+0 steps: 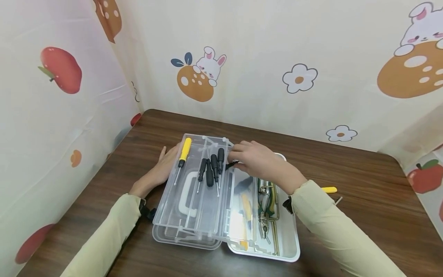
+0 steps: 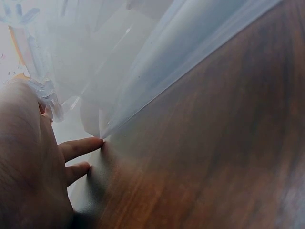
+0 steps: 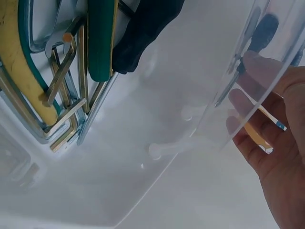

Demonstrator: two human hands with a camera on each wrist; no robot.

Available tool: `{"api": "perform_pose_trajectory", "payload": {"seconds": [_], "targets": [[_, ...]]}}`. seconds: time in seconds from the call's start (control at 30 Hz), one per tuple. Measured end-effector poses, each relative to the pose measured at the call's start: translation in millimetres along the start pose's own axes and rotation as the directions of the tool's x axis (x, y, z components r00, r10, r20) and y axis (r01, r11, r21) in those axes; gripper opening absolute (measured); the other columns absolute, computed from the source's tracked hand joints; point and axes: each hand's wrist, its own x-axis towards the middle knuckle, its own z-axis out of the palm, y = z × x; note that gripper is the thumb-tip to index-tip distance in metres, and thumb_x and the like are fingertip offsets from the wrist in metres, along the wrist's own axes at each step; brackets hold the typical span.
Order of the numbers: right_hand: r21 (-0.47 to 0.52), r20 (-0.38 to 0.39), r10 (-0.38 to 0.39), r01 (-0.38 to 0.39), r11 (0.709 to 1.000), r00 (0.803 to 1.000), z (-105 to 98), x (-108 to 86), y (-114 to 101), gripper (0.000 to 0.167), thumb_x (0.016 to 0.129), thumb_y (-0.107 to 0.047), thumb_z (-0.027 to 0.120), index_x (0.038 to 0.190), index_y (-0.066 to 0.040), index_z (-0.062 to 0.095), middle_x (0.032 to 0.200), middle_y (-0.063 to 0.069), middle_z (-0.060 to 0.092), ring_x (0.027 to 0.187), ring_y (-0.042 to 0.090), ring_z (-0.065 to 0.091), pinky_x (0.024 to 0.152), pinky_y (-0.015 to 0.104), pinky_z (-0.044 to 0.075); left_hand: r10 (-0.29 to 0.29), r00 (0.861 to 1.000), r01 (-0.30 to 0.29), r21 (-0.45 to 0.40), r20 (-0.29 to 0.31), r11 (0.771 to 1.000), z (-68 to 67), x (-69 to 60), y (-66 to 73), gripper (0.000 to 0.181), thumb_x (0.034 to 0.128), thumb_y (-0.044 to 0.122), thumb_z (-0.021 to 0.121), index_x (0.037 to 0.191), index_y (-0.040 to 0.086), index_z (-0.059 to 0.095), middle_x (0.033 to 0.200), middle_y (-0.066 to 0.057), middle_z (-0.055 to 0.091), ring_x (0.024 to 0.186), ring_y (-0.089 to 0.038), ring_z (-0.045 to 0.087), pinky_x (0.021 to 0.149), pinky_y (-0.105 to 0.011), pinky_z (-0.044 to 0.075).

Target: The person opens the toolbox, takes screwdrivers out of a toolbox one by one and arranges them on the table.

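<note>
A clear plastic tray (image 1: 195, 148) spans an opened toolbox with a white base (image 1: 290, 246). Several small black-handled screwdrivers (image 1: 209, 173) and a yellow-handled screwdriver (image 1: 185, 150) lie on the tray. My right hand (image 1: 257, 161) is at the tray's far right corner, fingers curled, pinching a small black screwdriver (image 1: 232, 164) that they partly cover. Through the clear plastic (image 3: 228, 86), the right wrist view shows its fingertips (image 3: 245, 93). My left hand (image 1: 166, 165) rests at the toolbox's left side; in the left wrist view two extended fingers (image 2: 81, 149) touch near its lower edge.
Green-and-yellow-handled pliers (image 1: 271, 200) and brass-coloured hex keys (image 3: 66, 114) lie in the white base. A yellow handle (image 1: 328, 189) and a thin metal rod (image 1: 338, 200) sit on the wooden table (image 1: 377, 204) beyond my right forearm. A patterned curtain (image 1: 256, 96) stands behind the table.
</note>
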Motion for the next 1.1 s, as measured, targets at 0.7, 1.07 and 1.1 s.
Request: {"api": "perform_pose_trajectory", "payload": {"seconds": [0.7, 1.07, 1.1], "targets": [[0.008, -0.017, -0.178, 0.178, 0.984, 0.984, -2.3, -13.9, -20.4, 0.031, 0.091, -0.017, 0.082, 0.121, -0.021, 0.074, 0.123, -0.002, 0.072, 0.118, 0.020, 0.065, 0.103, 0.038, 0.055, -0.003, 1.000, 0.003, -0.010, -0.009, 1.000, -0.3, -1.4, -1.1, 0.063, 0.1150, 0.043, 0.010, 0.169, 0.011, 0.009, 0.175, -0.016, 0.017, 0.163, -0.040, 0.011, 0.125, -0.065, -0.015], [0.014, -0.037, -0.210, 0.211, 0.977, 0.977, -2.0, -17.0, -22.1, 0.027, 0.091, -0.012, 0.081, 0.115, -0.024, 0.077, 0.116, -0.003, 0.070, 0.108, 0.018, 0.063, 0.094, 0.035, 0.057, -0.013, 1.000, 0.013, -0.022, 0.003, 1.000, 0.3, -0.1, 0.1, 0.064, 0.1142, 0.047, 0.010, 0.169, 0.015, 0.009, 0.176, -0.012, 0.018, 0.163, -0.038, 0.011, 0.125, -0.065, -0.016], [0.005, -0.045, -0.218, 0.218, 0.976, 0.975, -2.3, -17.7, -22.0, 0.026, 0.092, -0.011, 0.080, 0.114, -0.024, 0.076, 0.116, -0.003, 0.070, 0.107, 0.018, 0.063, 0.093, 0.035, 0.057, -0.016, 1.000, 0.016, -0.026, 0.003, 1.000, 0.1, -0.4, 0.5, 0.064, 0.1142, 0.047, 0.010, 0.169, 0.015, 0.009, 0.176, -0.012, 0.018, 0.163, -0.038, 0.011, 0.125, -0.065, -0.016]]}}
